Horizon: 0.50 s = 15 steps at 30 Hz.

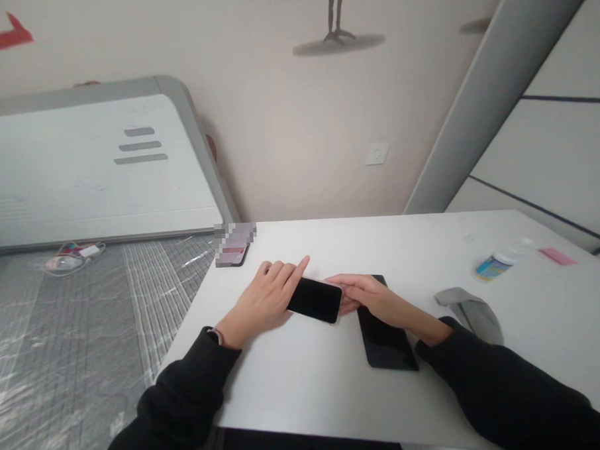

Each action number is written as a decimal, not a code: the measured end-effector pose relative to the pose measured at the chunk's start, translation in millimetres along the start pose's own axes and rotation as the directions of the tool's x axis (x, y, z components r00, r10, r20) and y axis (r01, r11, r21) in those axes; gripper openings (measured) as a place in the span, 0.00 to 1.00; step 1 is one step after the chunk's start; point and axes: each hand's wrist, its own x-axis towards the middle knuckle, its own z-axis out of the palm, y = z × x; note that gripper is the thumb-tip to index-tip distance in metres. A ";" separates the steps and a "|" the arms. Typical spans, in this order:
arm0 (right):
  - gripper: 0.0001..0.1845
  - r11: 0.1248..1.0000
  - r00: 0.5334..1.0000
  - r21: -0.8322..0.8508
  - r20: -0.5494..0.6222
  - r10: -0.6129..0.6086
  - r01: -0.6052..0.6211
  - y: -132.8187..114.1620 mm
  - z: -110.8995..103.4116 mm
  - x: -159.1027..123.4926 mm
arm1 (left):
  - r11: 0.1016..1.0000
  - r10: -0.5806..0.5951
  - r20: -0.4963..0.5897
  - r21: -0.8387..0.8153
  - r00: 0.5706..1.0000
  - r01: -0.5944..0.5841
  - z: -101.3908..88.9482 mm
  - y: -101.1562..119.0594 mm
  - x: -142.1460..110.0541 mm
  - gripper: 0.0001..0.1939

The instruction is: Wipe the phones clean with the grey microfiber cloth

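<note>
A smartphone (pixel 315 300) with a dark screen is held sideways between my two hands above the white table (pixel 297 378). My left hand (pixel 270 291) grips its left end, the index finger stretched out past the upper edge. At the other end, the fingers of my right hand (pixel 369 296) close around the phone's right edge, partly behind it. Beneath my right hand and wrist lies a black tablet (pixel 387 340), its upper part covered by the hand. Right of that wrist rests a folded grey cloth item (pixel 473 313), partly hidden by my sleeve.
A bottle with a blue and yellow label (pixel 495 265) lies on its side at the right, near a pink slab (pixel 558 256). A flat pinkish object (pixel 234 246), partly pixelated, sits at the table's far left corner. Left stands a plastic-covered bed (pixel 77 354) with a white headboard (pixel 79 175).
</note>
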 end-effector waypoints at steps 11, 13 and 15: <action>0.23 0.998 0.995 0.060 0.095 -0.036 0.030 3.1 -0.7 0.1 | 0.998 0.063 -0.026 -0.027 0.998 -0.064 -4.7 -8.4 -3.3 0.53; 0.22 0.998 0.993 0.040 0.108 -0.048 0.044 0.6 -0.3 -0.1 | 0.996 0.083 -0.026 -0.030 0.996 -0.084 -4.7 -8.5 -3.8 0.54; 0.21 0.998 0.992 0.018 0.111 -0.063 0.061 -2.1 0.4 -0.4 | 0.995 0.094 -0.023 -0.015 0.995 -0.095 -4.8 -8.3 -4.0 0.55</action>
